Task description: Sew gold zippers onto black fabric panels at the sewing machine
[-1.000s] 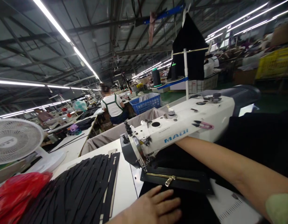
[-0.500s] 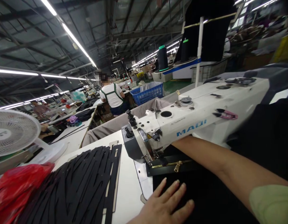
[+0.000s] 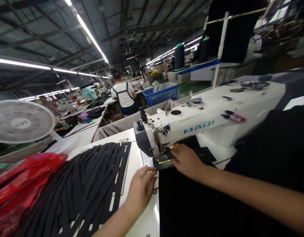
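Observation:
My left hand (image 3: 142, 185) is at the left edge of the black fabric (image 3: 181, 200), its fingers curled and pinched together at that edge. My right hand (image 3: 187, 162) is just right of the needle area of the white sewing machine (image 3: 203, 121). Its thumb and forefinger close on a small gold piece that looks like the zipper pull (image 3: 172, 147). A gold zipper (image 3: 164, 161) on a black strip runs under the presser foot (image 3: 158, 151). The fingers partly hide the strip behind them.
Black strips (image 3: 92, 177) lie piled on the white table left of the machine, next to a red plastic bag (image 3: 31, 177). A white fan (image 3: 23, 121) stands farther left. Pink thread snips (image 3: 234, 117) rest on the machine arm. Behind are a person (image 3: 123, 93) and a blue basket (image 3: 161, 94).
My right hand has come from behind the machine arm to the zipper in front. My left hand has moved from lying spread on the fabric to curled at its left edge.

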The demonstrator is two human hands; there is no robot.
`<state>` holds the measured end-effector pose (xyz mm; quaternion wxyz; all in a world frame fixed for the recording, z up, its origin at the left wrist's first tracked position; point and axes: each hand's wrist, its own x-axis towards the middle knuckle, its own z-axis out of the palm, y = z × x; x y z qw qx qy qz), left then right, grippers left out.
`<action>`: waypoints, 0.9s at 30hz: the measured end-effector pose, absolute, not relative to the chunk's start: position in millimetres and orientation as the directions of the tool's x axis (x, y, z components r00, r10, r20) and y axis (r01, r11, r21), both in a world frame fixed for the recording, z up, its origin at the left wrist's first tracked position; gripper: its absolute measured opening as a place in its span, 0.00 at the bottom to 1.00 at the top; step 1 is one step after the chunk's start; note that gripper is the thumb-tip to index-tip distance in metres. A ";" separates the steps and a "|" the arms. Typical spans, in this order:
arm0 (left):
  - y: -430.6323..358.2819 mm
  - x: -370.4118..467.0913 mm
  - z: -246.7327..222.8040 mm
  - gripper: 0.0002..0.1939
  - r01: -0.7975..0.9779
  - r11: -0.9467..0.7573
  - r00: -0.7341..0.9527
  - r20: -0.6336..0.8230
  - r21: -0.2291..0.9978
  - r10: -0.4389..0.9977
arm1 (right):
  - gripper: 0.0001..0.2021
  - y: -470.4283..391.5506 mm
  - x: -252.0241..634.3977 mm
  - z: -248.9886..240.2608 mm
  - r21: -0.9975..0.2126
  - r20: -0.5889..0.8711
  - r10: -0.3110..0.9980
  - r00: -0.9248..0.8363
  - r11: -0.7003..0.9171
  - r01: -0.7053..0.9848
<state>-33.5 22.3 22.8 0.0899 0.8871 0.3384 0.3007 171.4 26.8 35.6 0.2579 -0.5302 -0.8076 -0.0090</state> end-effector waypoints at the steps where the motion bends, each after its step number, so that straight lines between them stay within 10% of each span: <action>1: 30.1 -34.5 19.7 0.09 0.572 -0.770 0.604 0.488 0.284 0.629 | 0.08 6.6 168.6 26.0 -0.261 0.419 0.834 -0.359 0.490 0.832; 6: 55.1 -26.5 9.1 0.09 0.536 -0.838 0.724 0.458 0.099 0.517 | 0.23 -65.9 173.8 -5.2 -0.270 0.395 0.746 -0.537 0.653 0.708; 17: 58.6 -19.3 17.1 0.08 0.705 -0.691 0.553 0.485 0.160 0.677 | 0.13 -1.5 150.8 18.8 -0.250 0.285 0.898 -0.334 0.406 0.879; 27: 50.0 -20.2 2.9 0.05 0.623 -0.778 0.648 0.499 0.087 0.575 | 0.08 3.1 157.4 4.9 -0.070 0.449 0.755 -0.478 0.563 0.824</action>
